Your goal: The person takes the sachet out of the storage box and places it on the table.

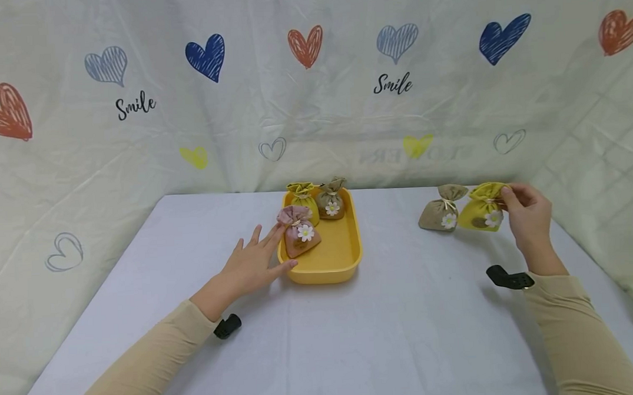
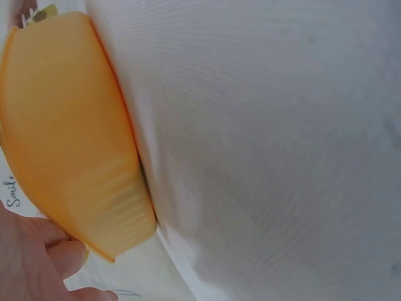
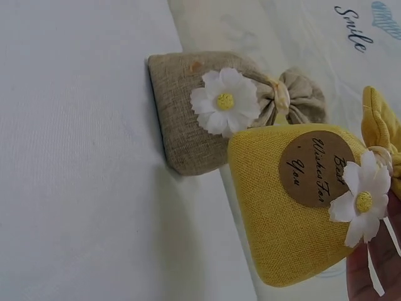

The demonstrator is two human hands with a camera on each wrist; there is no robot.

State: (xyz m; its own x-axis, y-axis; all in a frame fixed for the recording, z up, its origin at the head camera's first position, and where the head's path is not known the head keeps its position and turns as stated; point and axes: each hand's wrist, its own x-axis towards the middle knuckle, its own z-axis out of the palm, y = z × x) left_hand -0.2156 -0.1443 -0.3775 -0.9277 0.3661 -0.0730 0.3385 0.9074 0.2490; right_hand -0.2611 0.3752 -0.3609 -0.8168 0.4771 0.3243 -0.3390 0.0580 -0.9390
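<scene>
My right hand pinches the gathered neck of a yellow drawstring pouch at the right. In the right wrist view, this pouch carries a white flower and a round "Best Wishes For You" label. Right beside it, a grey-brown pouch with a white flower stands on the table. My left hand, fingers spread, rests at the left rim of a yellow tray. Inside the tray, a pink-and-brown pouch leans near those fingers, with another yellow pouch and an olive-brown pouch behind it.
A white cloth covers the table. Behind its far edge hangs a pale curtain printed with hearts and "Smile". Small black devices, one at the left wrist and another at the right wrist, extend past the sleeves.
</scene>
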